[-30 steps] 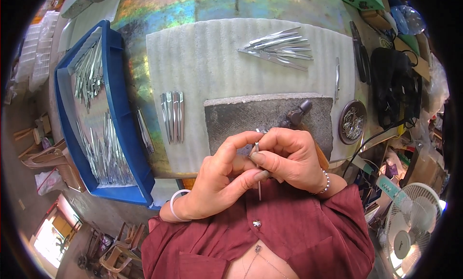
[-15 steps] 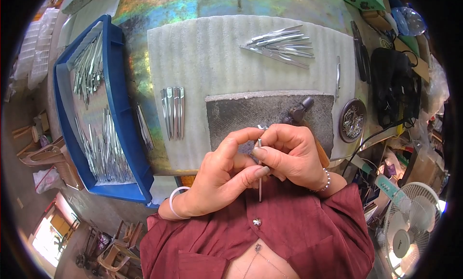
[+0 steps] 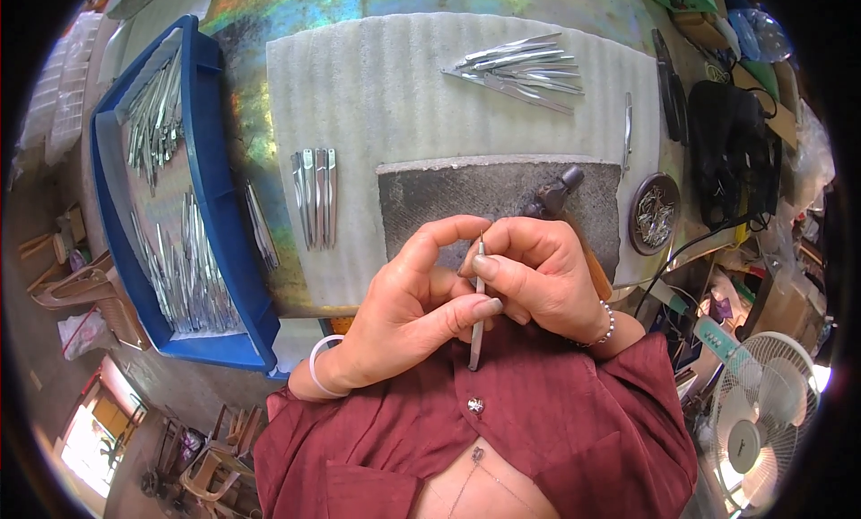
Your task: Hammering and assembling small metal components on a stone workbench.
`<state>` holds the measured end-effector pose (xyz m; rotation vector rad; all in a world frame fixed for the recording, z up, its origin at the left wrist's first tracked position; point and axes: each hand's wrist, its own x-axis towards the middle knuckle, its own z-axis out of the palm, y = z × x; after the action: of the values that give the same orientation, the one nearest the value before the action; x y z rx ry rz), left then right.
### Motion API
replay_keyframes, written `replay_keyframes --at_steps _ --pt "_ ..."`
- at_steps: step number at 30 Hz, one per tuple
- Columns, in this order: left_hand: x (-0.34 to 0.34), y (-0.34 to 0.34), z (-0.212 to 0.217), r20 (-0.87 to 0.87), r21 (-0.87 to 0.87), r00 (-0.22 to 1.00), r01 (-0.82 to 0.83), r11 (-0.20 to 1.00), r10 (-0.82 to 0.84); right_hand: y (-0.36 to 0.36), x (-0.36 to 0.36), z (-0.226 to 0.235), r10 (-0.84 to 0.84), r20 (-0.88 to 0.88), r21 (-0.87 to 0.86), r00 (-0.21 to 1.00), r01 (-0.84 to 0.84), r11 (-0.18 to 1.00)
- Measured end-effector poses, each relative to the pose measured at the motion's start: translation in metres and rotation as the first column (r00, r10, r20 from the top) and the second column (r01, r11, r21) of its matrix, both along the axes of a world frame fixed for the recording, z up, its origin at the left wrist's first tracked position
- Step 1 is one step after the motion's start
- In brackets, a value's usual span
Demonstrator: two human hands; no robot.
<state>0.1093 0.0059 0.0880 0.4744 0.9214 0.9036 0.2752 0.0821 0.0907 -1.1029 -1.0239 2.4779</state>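
Close to my chest, a slim silvery metal piece (image 3: 476, 344) stands nearly upright between my two hands, its lower end pointing toward me. My left hand (image 3: 408, 295) is closed on it, with the thumb lying across its middle. Pinched thumb and finger of my right hand (image 3: 535, 268) grip its upper part, near a thin pointed tip. Just beyond my hands lies a dark stone block (image 3: 439, 196). On that block rests a hammer (image 3: 554, 194) with a wooden handle, partly hidden by my right hand.
Several silvery strips (image 3: 314, 196) stand in a row on the pale foam sheet (image 3: 377, 89); a fanned pile (image 3: 520, 66) lies farther back. At left is a blue tray (image 3: 208, 134) of similar strips. A round dish (image 3: 639, 237) of small metal bits sits right, near a fan (image 3: 762, 420).
The metal piece has turned slightly between my fingers, and its thin upper tip now shows. My hands shifted a little upward in view. The view has moved slightly; the table things lie as before.
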Motion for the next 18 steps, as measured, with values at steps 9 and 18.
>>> replay_keyframes --at_steps 9,18 --pt "0.001 -0.01 -0.01 -0.279 0.191 0.958 -0.005 0.982 0.059 -0.008 0.002 -0.005 0.006 0.029 0.135 1.0 -0.01 0.991" --pt "0.002 -0.012 -0.01 -0.334 0.223 0.941 0.012 0.975 0.064 -0.011 0.001 -0.006 -0.032 -0.004 0.059 0.999 0.032 0.998"
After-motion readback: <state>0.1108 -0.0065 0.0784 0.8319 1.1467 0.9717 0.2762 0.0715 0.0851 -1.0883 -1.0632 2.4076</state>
